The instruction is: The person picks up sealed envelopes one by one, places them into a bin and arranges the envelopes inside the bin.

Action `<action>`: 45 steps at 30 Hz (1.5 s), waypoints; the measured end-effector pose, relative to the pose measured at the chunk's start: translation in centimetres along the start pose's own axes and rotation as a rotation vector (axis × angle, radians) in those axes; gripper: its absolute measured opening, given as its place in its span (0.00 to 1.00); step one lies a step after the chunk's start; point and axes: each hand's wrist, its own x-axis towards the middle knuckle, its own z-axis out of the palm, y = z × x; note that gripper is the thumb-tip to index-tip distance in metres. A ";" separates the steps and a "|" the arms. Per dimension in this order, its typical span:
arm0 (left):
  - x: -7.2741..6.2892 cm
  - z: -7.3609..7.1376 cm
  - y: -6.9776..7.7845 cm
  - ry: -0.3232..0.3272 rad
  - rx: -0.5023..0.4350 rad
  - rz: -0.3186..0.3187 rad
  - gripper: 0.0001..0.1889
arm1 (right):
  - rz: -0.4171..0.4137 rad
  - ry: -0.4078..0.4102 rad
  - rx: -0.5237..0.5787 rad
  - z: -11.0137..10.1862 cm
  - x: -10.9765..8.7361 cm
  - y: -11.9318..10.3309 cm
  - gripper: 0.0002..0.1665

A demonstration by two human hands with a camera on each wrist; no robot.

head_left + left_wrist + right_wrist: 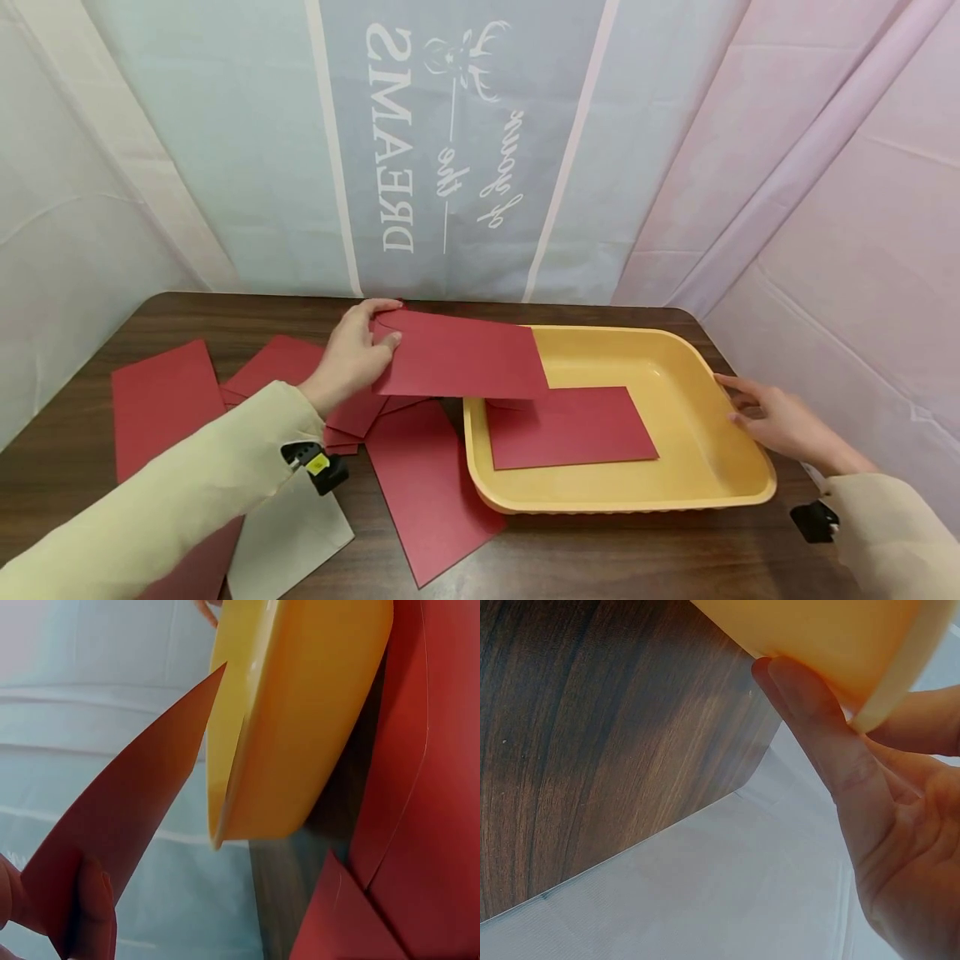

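Observation:
My left hand [352,354] pinches one end of a red envelope [465,357], thumb on the near face. The envelope's far end reaches over the left rim of a yellow plastic tray [690,425]. Inside the tray another red envelope [581,433] lies flat. On the tray's right side, my right hand [780,423] holds the rim; the right wrist view shows the thumb and fingers [810,697] on either side of the tray wall. In the left wrist view the held envelope [142,780] is raised and tilted beside the tray.
Several red envelopes [431,492] lie scattered and overlapping on the dark wooden table [600,554], left of the tray. A grey-white envelope or card [292,533] lies near the front, partly beneath the left sleeve. Fabric curtains [450,275] stand behind and beside the table.

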 end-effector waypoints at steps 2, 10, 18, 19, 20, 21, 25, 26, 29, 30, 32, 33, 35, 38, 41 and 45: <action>0.1 0.5 0.2 -0.024 -0.007 -0.001 0.23 | 0.002 -0.001 0.003 0.0 -0.1 0.0 0.32; 0.5 2.7 1.3 -0.060 0.028 0.005 0.24 | 0.006 0.005 -0.011 0.0 -0.2 0.0 0.32; 1.1 4.9 3.0 -0.081 0.011 0.047 0.24 | 0.013 0.001 0.002 -0.1 -0.1 0.0 0.32; 1.2 5.2 3.2 -0.085 0.012 0.053 0.24 | 0.013 0.000 0.006 -0.1 0.0 0.0 0.32; 1.3 5.5 3.4 -0.090 0.011 0.055 0.24 | 0.010 0.001 0.010 -0.1 0.0 0.0 0.32; 1.5 5.9 3.6 -0.094 0.010 0.060 0.24 | 0.011 0.003 0.010 -0.1 0.0 0.0 0.32; 2.0 7.3 4.0 -0.112 0.002 0.047 0.23 | 0.013 0.001 0.020 -0.1 0.1 0.1 0.33; 2.1 7.6 4.1 -0.115 0.000 0.043 0.23 | 0.011 0.002 0.021 -0.1 0.1 0.1 0.33; 2.5 8.6 4.4 -0.127 -0.001 0.039 0.23 | 0.010 0.005 0.024 -0.1 0.1 0.0 0.32; 2.6 8.9 4.6 -0.134 0.000 0.041 0.23 | 0.008 0.006 0.024 -0.1 0.1 0.0 0.32; 2.7 9.5 4.8 -0.150 0.001 0.046 0.23 | 0.005 0.009 0.027 -0.1 0.1 0.0 0.32; 2.7 9.8 5.0 -0.158 -0.001 0.050 0.23 | 0.005 0.009 0.025 -0.1 0.1 0.0 0.32; 2.7 10.2 5.2 -0.169 -0.006 0.054 0.23 | 0.006 0.008 0.019 -0.1 0.1 -0.1 0.32; 2.7 10.9 5.5 -0.173 -0.007 0.069 0.23 | 0.015 0.006 0.011 -0.1 0.0 -0.2 0.32; 2.7 11.4 5.6 -0.173 -0.006 0.085 0.23 | 0.007 0.008 0.017 0.0 0.1 -0.1 0.32; 2.8 12.0 5.7 -0.193 0.006 0.093 0.23 | -0.016 0.024 0.024 0.1 0.1 0.0 0.31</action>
